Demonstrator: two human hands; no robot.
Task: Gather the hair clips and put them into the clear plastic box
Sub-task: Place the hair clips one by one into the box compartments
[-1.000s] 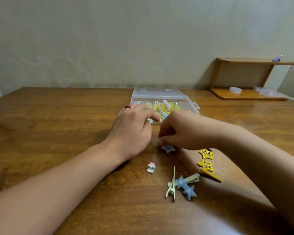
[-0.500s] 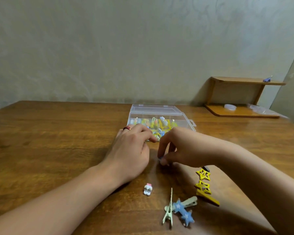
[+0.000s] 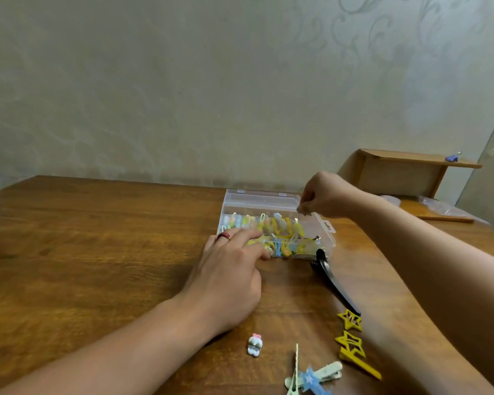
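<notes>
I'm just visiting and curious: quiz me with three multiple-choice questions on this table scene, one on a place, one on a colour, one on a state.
1. Where does the long black hair clip lie?
A. inside the box
B. on the wooden table, just in front of the box's right corner
C. on the wall shelf

2. What colour are the two open star-shaped clips near the right forearm?
A. yellow
B. red
C. white

3. What state is the clear plastic box in?
A. lid shut
B. open and empty
C. open, with colourful clips inside

Key: 1 B, its rounded end sits by the box's near right corner. 2 A, both stars are plainly yellow. 3 C, the lid lies back and the right hand hovers over the visible clips.
</notes>
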